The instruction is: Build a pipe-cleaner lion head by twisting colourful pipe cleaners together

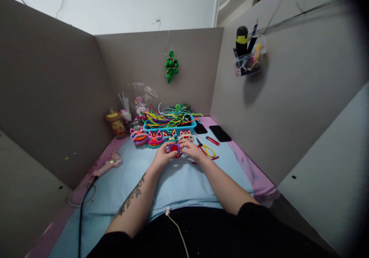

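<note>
Both my hands meet over the middle of the pale blue mat [173, 185]. My left hand [162, 156] and my right hand [191, 150] pinch a small red and purple pipe-cleaner piece [174, 149] between their fingers. Just beyond it stands a row of several finished pipe-cleaner figures [155, 138] with pointed ears. Behind those, a blue tray [170, 128] is heaped with loose coloured pipe cleaners [170, 115].
Yellow-handled pliers [206, 149] and a red tool [212, 140] lie right of my hands, two dark phones [220, 133] behind them. A pink glue gun [108, 165] with its cable lies at left, a jar [117, 124] beyond. Grey partition walls enclose the desk; a green ornament [171, 66] hangs on the back wall.
</note>
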### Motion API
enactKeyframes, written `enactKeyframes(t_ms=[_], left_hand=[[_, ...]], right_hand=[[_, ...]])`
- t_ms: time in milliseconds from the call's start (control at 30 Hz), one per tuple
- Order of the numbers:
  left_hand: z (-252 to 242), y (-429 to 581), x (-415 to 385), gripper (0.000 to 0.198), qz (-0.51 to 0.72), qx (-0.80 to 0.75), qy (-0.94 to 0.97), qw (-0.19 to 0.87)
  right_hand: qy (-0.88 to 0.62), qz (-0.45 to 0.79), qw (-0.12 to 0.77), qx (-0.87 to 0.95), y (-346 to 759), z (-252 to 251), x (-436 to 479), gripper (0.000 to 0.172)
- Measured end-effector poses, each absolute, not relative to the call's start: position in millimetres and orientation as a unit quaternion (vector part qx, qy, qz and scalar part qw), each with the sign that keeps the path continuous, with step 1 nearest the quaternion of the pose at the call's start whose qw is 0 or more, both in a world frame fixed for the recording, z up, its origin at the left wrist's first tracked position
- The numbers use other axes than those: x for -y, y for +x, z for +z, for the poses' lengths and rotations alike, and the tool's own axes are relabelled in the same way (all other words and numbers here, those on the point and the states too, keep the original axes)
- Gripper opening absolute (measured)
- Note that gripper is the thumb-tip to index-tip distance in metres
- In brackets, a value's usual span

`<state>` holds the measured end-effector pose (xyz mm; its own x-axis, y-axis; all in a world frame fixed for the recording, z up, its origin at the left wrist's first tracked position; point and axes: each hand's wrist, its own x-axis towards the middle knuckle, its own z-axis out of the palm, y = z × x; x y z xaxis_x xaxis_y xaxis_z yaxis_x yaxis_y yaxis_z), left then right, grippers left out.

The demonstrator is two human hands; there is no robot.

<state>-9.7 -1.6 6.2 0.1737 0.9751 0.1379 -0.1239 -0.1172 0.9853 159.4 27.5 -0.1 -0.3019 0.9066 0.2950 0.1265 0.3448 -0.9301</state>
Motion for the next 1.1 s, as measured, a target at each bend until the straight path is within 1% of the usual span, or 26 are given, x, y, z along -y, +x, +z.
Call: enactKeyframes(t_ms=[67, 133, 233, 333, 467, 600, 767, 833, 900, 1100], left_hand=[[5, -11, 0, 0.056, 0.518, -0.390, 0.541, 0.535], [4, -11, -1, 0.057, 0.526, -0.395, 0.528, 0.537], [3, -11, -2, 0.058, 0.532, -0.397, 0.499, 0.557], [5, -10, -1, 0.059, 0.535, -0.392, 0.471, 0.582], [9, -9, 1, 0.059, 0.531, -0.376, 0.451, 0.611], [12, -9, 3, 0.058, 0.532, -0.365, 0.435, 0.628], [13, -9, 3, 0.055, 0.529, -0.368, 0.421, 0.638], [11, -10, 3, 0.055, 0.524, -0.366, 0.421, 0.644], [10, -10, 2, 0.056, 0.521, -0.363, 0.419, 0.648], [12, -9, 1, 0.061, 0.565, -0.369, 0.399, 0.621]], right_hand=[[-0.364, 0.434, 0.443, 0.695, 160, 1, -26, 0.006], [-0.352, 0.429, 0.431, 0.711, 160, 0, -24, 0.013], [-0.341, 0.387, 0.431, 0.740, 159, -1, -22, 0.019], [-0.332, 0.330, 0.449, 0.761, 157, -4, -21, 0.016], [-0.332, 0.263, 0.468, 0.775, 152, -8, -22, 0.018], [-0.336, 0.210, 0.486, 0.779, 150, -8, -21, 0.015], [-0.325, 0.161, 0.561, 0.744, 151, 0, -15, 0.015], [-0.314, 0.145, 0.577, 0.740, 152, 2, -13, 0.011], [-0.308, 0.128, 0.575, 0.747, 152, 3, -12, 0.005], [-0.305, 0.087, 0.551, 0.772, 148, 1, -5, 0.004]])
